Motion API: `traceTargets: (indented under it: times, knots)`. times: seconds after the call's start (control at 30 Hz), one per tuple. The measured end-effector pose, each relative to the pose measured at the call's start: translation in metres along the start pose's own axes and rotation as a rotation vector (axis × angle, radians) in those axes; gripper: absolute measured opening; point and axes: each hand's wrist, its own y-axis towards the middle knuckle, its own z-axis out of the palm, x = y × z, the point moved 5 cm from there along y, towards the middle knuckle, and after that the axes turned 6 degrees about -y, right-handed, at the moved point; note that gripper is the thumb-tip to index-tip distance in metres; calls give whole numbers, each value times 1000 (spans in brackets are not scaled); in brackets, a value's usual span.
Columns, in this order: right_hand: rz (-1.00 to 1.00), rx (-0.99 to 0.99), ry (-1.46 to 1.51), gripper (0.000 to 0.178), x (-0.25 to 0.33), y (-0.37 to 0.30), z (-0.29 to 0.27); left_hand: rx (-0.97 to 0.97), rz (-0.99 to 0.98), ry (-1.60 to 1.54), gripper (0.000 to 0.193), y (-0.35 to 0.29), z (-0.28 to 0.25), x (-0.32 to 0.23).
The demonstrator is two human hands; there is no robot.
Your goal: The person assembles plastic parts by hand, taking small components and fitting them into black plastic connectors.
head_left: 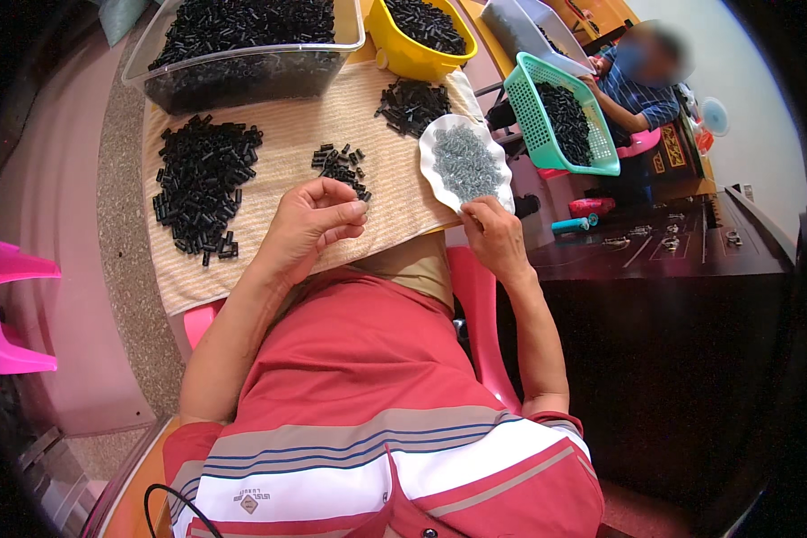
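Note:
My left hand point(312, 222) is closed in a pinch, thumb against forefinger, over the near edge of a small pile of black cylindrical parts point(336, 163). Whatever it pinches is too small to make out. At the near rim of a white scalloped plate point(429, 163) is my right hand point(495, 235), its fingers drawn together. Its fingertips are partly hidden, and I cannot see what is between them. Tiny clear, greyish pieces point(464, 161) are heaped on the plate. A larger heap of black parts point(202, 184) lies to the left, and another heap point(412, 106) lies beyond the plate.
A striped towel point(287, 134) covers the table. At its far side stand a clear bin point(242, 76) and a yellow basket point(417, 58) of black parts. To the right are a green basket point(558, 161), a dark cabinet point(655, 269) and a seated person point(641, 99). A pink stool point(13, 305) stands left.

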Motion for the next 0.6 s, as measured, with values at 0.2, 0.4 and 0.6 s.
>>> traceTargets:
  times: [0.2, 0.4, 0.6]
  knots:
    - [9, 24, -2, 13, 0, 0, 1, 4, 2, -3, 16, 0, 0, 2]
    - [18, -2, 19, 13, 0, 1, -2, 7, 2, 1, 17, 0, 1, 3]
    - [44, 0, 22, 14, -1, 2, -3, 4, -2, 0, 17, -1, 1, 6]
